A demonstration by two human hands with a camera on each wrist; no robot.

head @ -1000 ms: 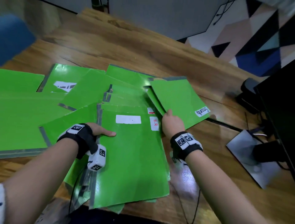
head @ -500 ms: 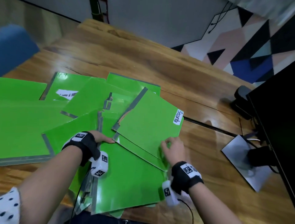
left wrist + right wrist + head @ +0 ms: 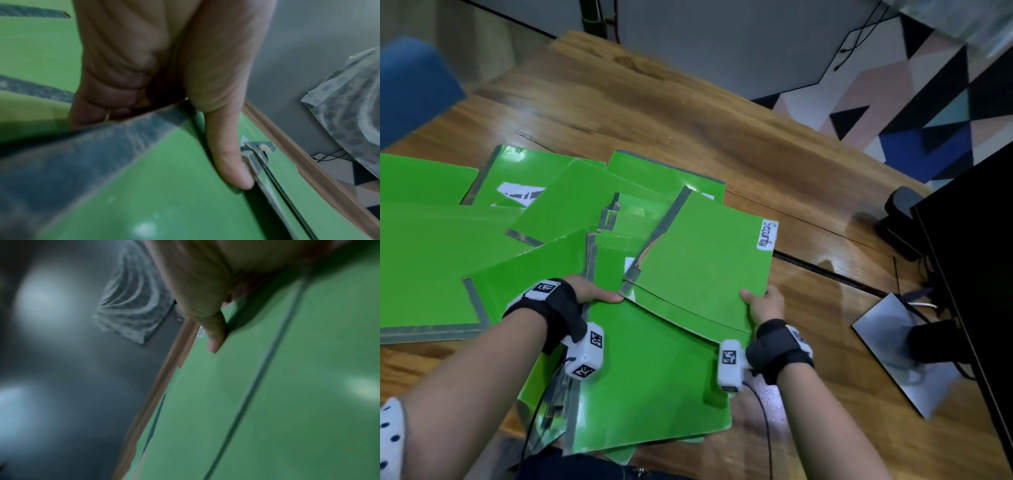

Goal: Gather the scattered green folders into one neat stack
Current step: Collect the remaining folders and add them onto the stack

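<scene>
Now the "Security" folder (image 3: 702, 260) — corner inside the right grip (image 3: 763, 305)

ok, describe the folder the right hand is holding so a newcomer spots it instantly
On the wooden table, look at the right end of the green folder pile. The folder lies on top, pinched at its near corner by the right hand. Only it carries a white label handwritten "Security".

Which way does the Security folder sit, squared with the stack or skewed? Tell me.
Skewed: the Security folder lies rotated across the folder stack, its corner overhanging, held by the right hand.
</scene>
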